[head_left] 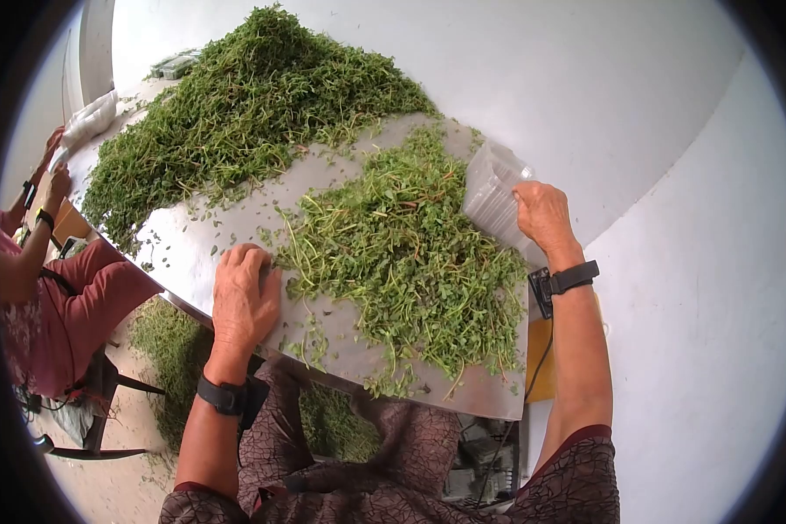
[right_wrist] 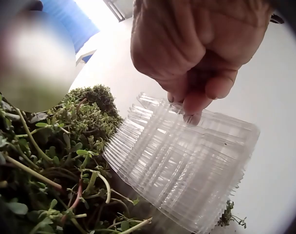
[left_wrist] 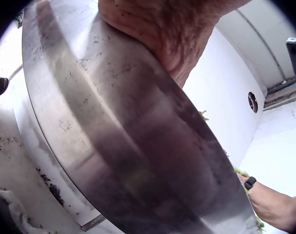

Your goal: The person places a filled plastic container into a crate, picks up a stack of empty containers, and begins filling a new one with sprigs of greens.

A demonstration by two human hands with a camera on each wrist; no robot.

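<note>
My right hand (head_left: 543,214) pinches the edge of a stack of clear plastic trays (right_wrist: 182,161) at the right side of the table. In the right wrist view the thumb and fingers (right_wrist: 196,105) close on the top edge of the tilted, nested trays. Beside the stack lies a loose spread of leafy green stems (head_left: 410,253), with small rounded leaves. My left hand (head_left: 245,295) rests on the metal table (head_left: 192,253) near its front edge, left of this spread, its fingers relaxed and holding nothing. The left wrist view shows the hand's heel against the steel.
A tall heap of the same greens (head_left: 271,96) covers the back of the table, with a clear tray (head_left: 175,65) behind it. At the left sits another person (head_left: 57,288), hands at a white plastic bag (head_left: 89,120). More greens (head_left: 166,349) lie on the floor. A white wall (head_left: 672,306) stands right.
</note>
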